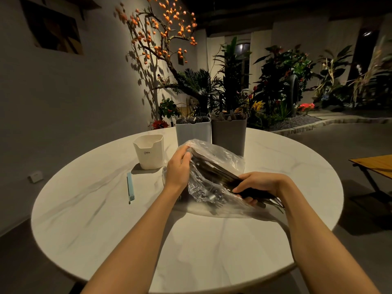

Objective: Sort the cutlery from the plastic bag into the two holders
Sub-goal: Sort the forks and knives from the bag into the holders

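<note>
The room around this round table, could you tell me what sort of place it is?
Probably a restaurant or café dining area: a round white marble-look table, two tall plastic holders stocked with cutlery, and a decorative indoor garden.

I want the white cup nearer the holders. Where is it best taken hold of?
Grip the white cup around its upper wall, coming from the near right. It stands upright with its mouth open, and the left hand is closest on that side.
</note>
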The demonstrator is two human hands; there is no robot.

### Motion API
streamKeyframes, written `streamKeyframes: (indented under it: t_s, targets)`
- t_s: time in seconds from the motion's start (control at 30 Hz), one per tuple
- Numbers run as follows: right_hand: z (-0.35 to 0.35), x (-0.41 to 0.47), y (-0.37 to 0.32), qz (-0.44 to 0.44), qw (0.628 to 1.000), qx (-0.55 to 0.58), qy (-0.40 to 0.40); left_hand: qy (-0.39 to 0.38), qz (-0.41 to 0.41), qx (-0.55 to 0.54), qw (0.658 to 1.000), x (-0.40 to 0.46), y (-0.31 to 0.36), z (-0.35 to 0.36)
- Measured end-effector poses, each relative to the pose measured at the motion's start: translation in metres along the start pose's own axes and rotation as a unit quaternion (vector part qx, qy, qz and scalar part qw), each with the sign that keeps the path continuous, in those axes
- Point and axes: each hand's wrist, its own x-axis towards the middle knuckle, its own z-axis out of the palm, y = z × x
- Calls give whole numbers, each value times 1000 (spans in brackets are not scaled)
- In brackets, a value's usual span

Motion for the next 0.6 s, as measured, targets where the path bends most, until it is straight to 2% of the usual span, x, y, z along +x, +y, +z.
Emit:
streamKeyframes:
  t_s: [0.1, 0.23, 0.37, 0.47, 0.6]
  targets:
    - [2, -2, 0, 1, 1000, -10, 0, -12, -30, -29, 999, 4, -4, -3]
    - [2, -2, 0, 2, 1000, -21, -2, -68, -25, -28, 997, 3, -4, -4]
    - [3, 0, 0, 6, 1000, -30, 6, -33, 8, -2, 999, 4, -5, -7]
    - [3, 0, 0, 4, 998, -53, 18, -1, -4, -15, 1000, 5, -3, -11]
    - [2, 0, 1, -8, 999, -50, -4, -43, 6, 11, 999, 1, -4, -10]
